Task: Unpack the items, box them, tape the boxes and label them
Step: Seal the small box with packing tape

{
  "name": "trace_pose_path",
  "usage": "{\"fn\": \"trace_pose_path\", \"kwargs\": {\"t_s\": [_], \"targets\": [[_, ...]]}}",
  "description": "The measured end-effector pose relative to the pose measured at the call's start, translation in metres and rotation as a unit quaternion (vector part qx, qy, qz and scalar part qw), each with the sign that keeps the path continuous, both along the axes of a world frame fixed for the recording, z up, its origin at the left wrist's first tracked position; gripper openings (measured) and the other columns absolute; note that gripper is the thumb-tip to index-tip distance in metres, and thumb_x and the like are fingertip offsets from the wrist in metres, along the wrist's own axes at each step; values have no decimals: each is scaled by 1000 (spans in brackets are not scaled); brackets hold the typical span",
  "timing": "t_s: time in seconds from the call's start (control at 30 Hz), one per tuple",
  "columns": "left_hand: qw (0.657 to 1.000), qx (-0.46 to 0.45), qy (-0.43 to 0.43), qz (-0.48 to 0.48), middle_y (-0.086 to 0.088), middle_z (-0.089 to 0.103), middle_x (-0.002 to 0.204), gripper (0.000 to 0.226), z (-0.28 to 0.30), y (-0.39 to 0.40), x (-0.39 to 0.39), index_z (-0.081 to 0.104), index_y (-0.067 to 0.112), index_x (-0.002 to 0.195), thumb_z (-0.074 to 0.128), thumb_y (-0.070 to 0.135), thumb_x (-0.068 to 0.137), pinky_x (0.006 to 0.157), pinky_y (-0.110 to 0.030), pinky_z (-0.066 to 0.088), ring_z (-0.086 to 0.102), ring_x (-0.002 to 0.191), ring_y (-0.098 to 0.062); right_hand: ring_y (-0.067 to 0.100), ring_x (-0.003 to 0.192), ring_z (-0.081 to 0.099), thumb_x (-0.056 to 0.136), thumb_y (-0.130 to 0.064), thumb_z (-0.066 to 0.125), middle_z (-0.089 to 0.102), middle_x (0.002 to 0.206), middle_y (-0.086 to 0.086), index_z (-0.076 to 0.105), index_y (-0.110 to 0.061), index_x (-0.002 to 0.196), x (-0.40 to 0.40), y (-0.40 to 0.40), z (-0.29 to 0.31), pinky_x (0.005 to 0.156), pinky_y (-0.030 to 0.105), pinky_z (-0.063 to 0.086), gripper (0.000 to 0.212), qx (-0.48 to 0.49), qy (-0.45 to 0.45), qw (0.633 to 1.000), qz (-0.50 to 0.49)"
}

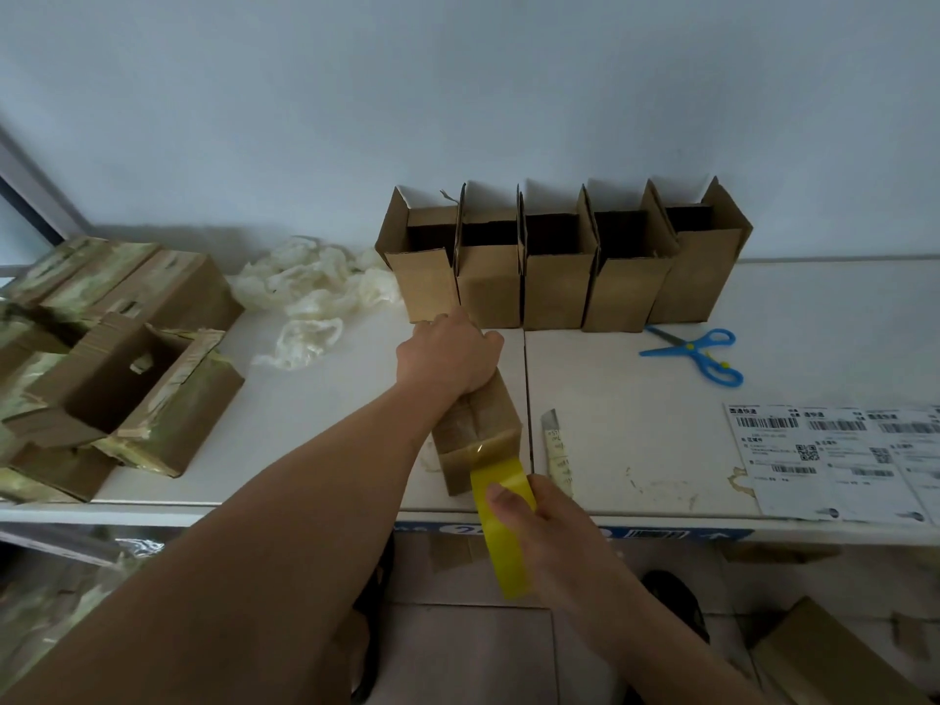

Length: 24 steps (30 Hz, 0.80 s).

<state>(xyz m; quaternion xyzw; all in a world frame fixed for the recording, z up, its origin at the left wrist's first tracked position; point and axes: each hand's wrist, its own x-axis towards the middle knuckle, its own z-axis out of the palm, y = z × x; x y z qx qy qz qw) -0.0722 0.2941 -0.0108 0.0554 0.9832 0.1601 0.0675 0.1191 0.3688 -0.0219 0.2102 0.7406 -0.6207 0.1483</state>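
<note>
A: What's the left hand [450, 351] doing rn?
B: Its fingers are curling over the far end of the small closed brown cardboard box [475, 429], which is lying on the white surface [636, 450] near the front edge, just left of the seam.
A: And the right hand [534, 521]?
B: Its fingers are gripping the yellow roll of packing tape [501, 531], thumb on top. A strip is running from the roll onto the box's near end.
A: Other boxes?
B: Five open brown cardboard boxes [559, 277] are standing in a row at the back, flaps up, w/ the leftmost just beyond the left hand. A pile of old taped cartons [117, 358] is sitting on the left.
A: Tools?
B: Blue-handled scissors [699, 353] are lying right of the row, a utility knife [557, 447] is lying just beside the box, and white barcode label sheets [834, 455] are lying at the right edge. Crumpled whitish wrapping [310, 292] is sitting behind the left hand.
</note>
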Motion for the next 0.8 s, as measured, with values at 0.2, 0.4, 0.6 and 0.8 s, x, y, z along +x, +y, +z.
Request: {"fn": "trace_pose_path", "kwargs": {"t_s": [0.2,0.4,0.6,0.8], "targets": [[1000,19,5,16,-6,56,118,44,-2,0,-14,43,17,124,42,48,92,88,-46,45,53,104,-27,8,87,57,97,-47,49,57,96,-7,51,-33,92,-19,-3,0,70,24,46,15,-16,0,1000,-6],[993,-11,113,-21,-8,46,129,65,-3,-6,-17,44,13,129,38,66,91,106,-51,34,42,124,-30,14,92,59,97,-51,47,59,99,-4,52,-31,93,-24,-2,1,76,30,48,21,-2,-5,1000,8],[978,-36,106,-176,2,48,139,67,8,-32,18,57,28,120,24,78,88,120,-45,12,25,142,-24,21,96,62,93,-57,51,61,104,3,58,-23,108,-28,-3,5,83,37,50,38,-7,-13,1000,-1],[970,11,-93,-223,19,-14,160,115,3,-62,39,-3,26,156,56,79,73,123,-43,5,-20,146,-6,12,87,59,94,-42,56,60,98,-3,55,-32,95,-23,-4,6,69,25,45,10,-13,-14,999,36]]}}
